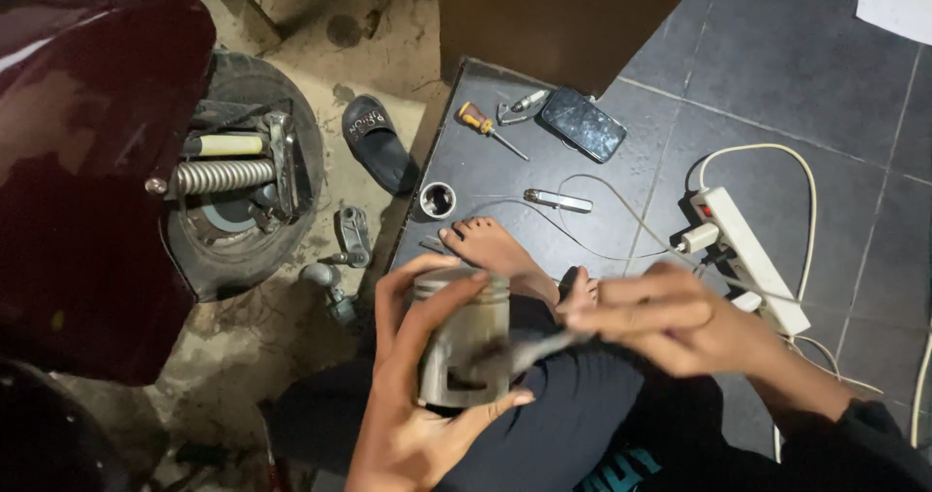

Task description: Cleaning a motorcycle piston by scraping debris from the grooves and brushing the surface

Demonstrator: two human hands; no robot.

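Observation:
My left hand [413, 395] is wrapped around a grey metal piston [464, 342], held upright above my lap. My right hand [675, 322] grips a thin dark tool [519, 354] whose blurred tip lies against the piston's side. Both hands hover over my black trousers [573, 424], with my bare foot [495, 249] on the dark tiles just beyond.
A maroon scooter [87, 162] with its rear wheel and spring [223, 176] fills the left. On the tiles lie a small metal cup [438, 200], a screwdriver [488, 128], pliers [522, 106], a phone [582, 123], a metal pin [558, 200] and a white power strip [748, 259]. A black sandal [377, 143] is on the concrete.

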